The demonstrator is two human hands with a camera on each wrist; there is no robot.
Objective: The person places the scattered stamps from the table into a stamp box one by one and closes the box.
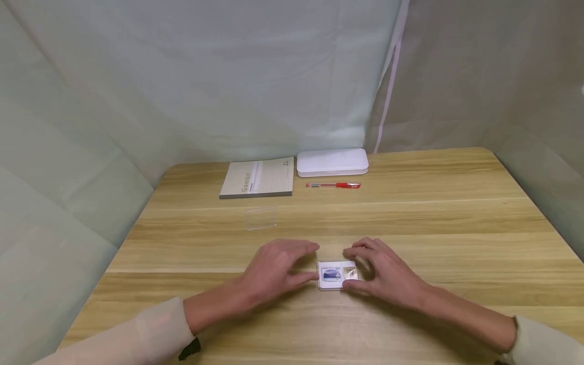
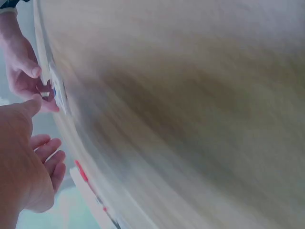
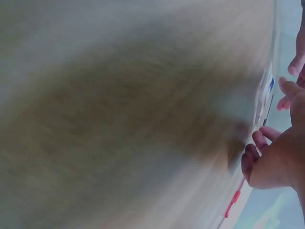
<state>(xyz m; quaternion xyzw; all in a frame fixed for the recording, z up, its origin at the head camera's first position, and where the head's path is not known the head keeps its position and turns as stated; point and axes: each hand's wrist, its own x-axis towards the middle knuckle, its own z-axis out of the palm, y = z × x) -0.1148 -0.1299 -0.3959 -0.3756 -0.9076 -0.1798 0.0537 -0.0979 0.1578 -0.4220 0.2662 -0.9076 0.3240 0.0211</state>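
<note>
A small flat clear-edged case (image 1: 331, 285) lies on the wooden table between the two hands, with a white insert bearing two small pictures. My left hand (image 1: 274, 266) is at its left edge, thumb and forefinger spread apart with a gap between them. Over the right side comes my right hand (image 1: 388, 274), its thumb tip overlapping the near right corner and its forefinger beyond the far edge. In the wrist views both the left hand (image 2: 28, 157) and the right hand (image 3: 276, 148) have loosely bent fingers. A thin clear plastic plate (image 1: 261, 219) lies farther back on the left.
Toward the table's back lie a notebook (image 1: 269, 177) marked "Gambit", a white flat box (image 1: 332, 161) and a red pen (image 1: 335, 185) in front of it. Pale fabric (image 1: 251, 76) hangs behind and beside the wooden table (image 1: 433, 218).
</note>
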